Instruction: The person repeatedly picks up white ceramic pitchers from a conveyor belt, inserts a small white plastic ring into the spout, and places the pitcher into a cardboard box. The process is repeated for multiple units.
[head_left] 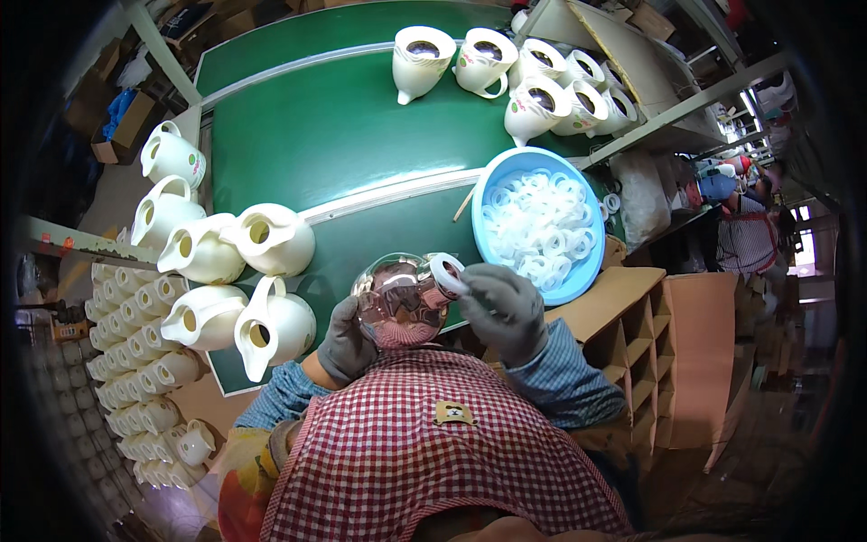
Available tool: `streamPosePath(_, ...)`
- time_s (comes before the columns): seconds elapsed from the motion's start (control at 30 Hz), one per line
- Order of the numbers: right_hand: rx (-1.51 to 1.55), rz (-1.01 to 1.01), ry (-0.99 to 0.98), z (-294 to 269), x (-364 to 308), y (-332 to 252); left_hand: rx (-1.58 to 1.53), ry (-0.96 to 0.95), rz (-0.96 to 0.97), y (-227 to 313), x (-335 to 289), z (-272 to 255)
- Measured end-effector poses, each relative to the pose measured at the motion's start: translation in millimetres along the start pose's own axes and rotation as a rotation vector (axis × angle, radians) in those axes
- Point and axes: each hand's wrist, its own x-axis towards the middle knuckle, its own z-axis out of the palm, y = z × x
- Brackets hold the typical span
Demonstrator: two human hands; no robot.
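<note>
A shiny, mirror-like glass flask liner rests against my apron, its neck pointing to the right. My gloved left hand is closed around its left side. My gloved right hand pinches a white plastic ring at the liner's neck; whether the ring sits on the neck or only touches it, I cannot tell. Just beyond my right hand stands a light-blue basin heaped with similar translucent white rings.
Several white jug bodies stand left on the green table. More jugs with dark openings are grouped at the far right. A cardboard divider box sits right of me; rows of jugs fill the lower left. A thin stick lies beside the basin.
</note>
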Motion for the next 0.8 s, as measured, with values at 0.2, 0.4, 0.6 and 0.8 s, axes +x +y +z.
streamPosePath(0.2, -0.078, -0.175, -0.043, 2.2, -5.3, -6.7, -0.042, 0.040, -0.075, 0.9, -11.3, -5.1)
streamPosePath(0.4, 0.218, -0.113, -0.155, 17.4, -21.4, -3.6, -0.062, 0.009, -0.080, 7.3, -21.1, 1.0)
streamPosePath(0.6, 0.339, -0.073, -0.288, 40.5, -6.9, -18.9, -0.021, 0.024, 0.071, 16.8, -35.9, 8.3)
streamPosePath(0.8, 0.754, 0.145, -0.504, 51.3, 5.8, -26.7, 0.085, 0.123, 0.153, 27.0, -67.2, 0.8)
